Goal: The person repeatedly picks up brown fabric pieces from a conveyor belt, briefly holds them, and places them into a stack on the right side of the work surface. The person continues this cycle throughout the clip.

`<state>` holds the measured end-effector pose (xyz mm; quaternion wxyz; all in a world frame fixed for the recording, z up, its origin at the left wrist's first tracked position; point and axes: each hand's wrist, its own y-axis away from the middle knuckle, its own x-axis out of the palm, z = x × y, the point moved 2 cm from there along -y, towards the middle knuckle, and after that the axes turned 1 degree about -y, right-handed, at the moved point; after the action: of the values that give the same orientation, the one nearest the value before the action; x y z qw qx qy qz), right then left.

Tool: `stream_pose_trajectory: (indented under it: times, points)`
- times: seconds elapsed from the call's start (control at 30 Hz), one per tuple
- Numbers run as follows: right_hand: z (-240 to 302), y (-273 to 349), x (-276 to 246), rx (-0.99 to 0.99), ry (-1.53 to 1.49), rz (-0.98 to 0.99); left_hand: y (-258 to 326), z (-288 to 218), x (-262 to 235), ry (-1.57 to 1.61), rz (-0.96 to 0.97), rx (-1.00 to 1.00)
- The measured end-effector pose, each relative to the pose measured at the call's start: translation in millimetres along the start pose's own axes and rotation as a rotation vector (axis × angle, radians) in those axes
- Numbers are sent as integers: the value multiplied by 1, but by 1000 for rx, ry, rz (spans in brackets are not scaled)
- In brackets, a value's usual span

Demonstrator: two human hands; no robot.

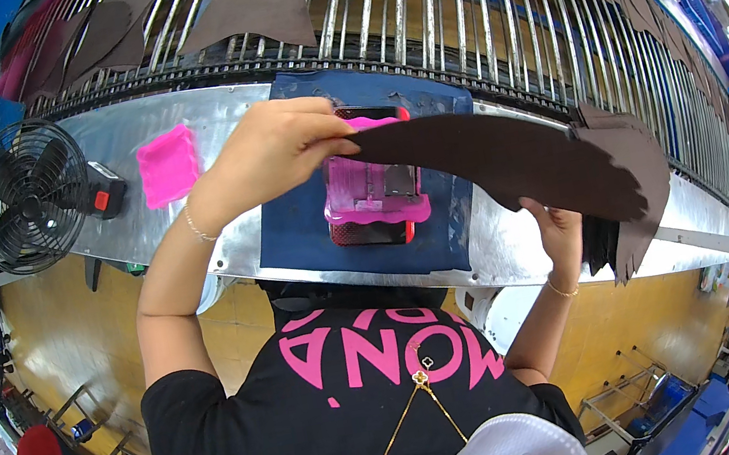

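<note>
A long, curved dark brown sheet piece [486, 149], like leather or cloth, stretches between my hands above the table. My left hand [278, 145] is closed, pinching its narrow left tip. Lower down at the right, my right hand [559, 238] grips the piece's bottom edge, thumb in front and the other fingers partly hidden. Under the sheet sits a pink wavy-edged holder [375, 202] with a grey item inside, partly covered by the sheet. It rests on a black and red object [372, 232]. Similar brown pieces [631, 149] lie stacked at the right, overlapped by the held sheet.
A dark blue mat [304, 238] lies on the metal table [214, 108]. At the left are a pink tray [169, 169] and a black fan [31, 196]. Beyond the table, a roller conveyor [435, 13] carries several brown pieces [246, 11].
</note>
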<state>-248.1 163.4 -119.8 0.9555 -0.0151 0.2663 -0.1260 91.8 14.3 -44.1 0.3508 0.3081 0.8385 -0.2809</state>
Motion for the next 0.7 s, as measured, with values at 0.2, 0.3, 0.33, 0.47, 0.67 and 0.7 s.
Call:
stream_pose_trajectory:
  times: [0.2, 0.3, 0.33, 0.47, 0.67, 0.7]
  points:
    - [6, 25, -75, -68, -47, -296, -32, -25, 33, 21, 66, 150]
    - [25, 34, -109, -110, -124, -371, -53, -36, 45, 15, 79, 267]
    - [43, 32, -109, -67, -169, -420, -59, -34, 50, 141, 107, 250]
    - [60, 15, -118, -25, -323, -416, -79, -32, 24, 911, 495, -334]
    - [74, -22, -89, 78, -664, -236, -81, -17, -5, 1076, 247, -652]
    - [73, -26, -86, 85, -698, -203, -78, -18, -10, 1007, 223, -652]
